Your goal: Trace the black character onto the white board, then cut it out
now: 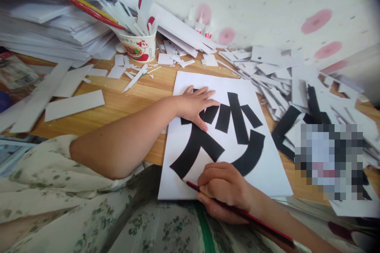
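A white board (270, 182) lies at the table's front edge, with several black cut-out strokes laid out on it as a written character. My left hand (197, 106) rests spread and flat over the upper left black piece (204, 142), pressing it to the board. In my right hand (225, 189) is a red and black pencil (264, 227), gripped between thumb and fingers. Its tip touches the board beside the lower left end of that black stroke. Farther right on the board lie a long black strip (238, 118) and a curved black piece (252, 154).
A paper cup (139, 47) holding pens and white strips stands at the back. Stacked white sheets (53, 19) fill the back left. White offcuts (276, 71) and black pieces heap up on the right. Small glue bottles (200, 23) stand by the wall.
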{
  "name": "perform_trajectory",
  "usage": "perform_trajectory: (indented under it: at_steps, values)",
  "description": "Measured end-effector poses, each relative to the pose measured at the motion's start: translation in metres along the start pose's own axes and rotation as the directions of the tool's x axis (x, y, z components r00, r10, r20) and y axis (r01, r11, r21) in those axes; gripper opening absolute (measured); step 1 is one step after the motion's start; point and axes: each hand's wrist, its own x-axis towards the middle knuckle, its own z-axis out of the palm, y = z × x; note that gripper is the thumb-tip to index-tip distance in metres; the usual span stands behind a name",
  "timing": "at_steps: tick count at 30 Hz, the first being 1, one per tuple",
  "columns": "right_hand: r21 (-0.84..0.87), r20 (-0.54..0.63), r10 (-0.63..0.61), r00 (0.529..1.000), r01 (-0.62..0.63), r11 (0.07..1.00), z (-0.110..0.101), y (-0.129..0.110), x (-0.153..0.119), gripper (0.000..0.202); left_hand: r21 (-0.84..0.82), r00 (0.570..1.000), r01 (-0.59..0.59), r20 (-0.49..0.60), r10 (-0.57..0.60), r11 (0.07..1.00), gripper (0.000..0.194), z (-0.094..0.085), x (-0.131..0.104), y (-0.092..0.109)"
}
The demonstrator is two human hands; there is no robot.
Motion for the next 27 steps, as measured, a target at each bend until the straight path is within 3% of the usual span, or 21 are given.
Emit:
perform_trajectory:
  at_steps: [12, 18, 27]
  values:
    - [0.020, 0.060, 0.036, 0.998, -0.037, 0.999, -0.0030, -0.0011, 0.0020, 0.022, -0.012, 1.000, 0.005, 0.011, -0.005, 1.000, 0.103, -0.0017, -0.0012, 0.0014]
    - [0.113, 0.000, 0.014, 1.000, -0.014, 0.993, -0.0024, 0.0031, -0.0007, 0.020, -0.013, 1.000, 0.005, 0.013, -0.005, 1.000, 0.102, -0.0015, -0.0011, 0.0014]
    - [0.090, 0.038, 0.026, 0.999, -0.029, 0.996, -0.0006, 0.0052, -0.0029, 0.020, -0.016, 1.000, 0.007, 0.019, -0.006, 1.000, 0.103, -0.0024, -0.0019, 0.0027]
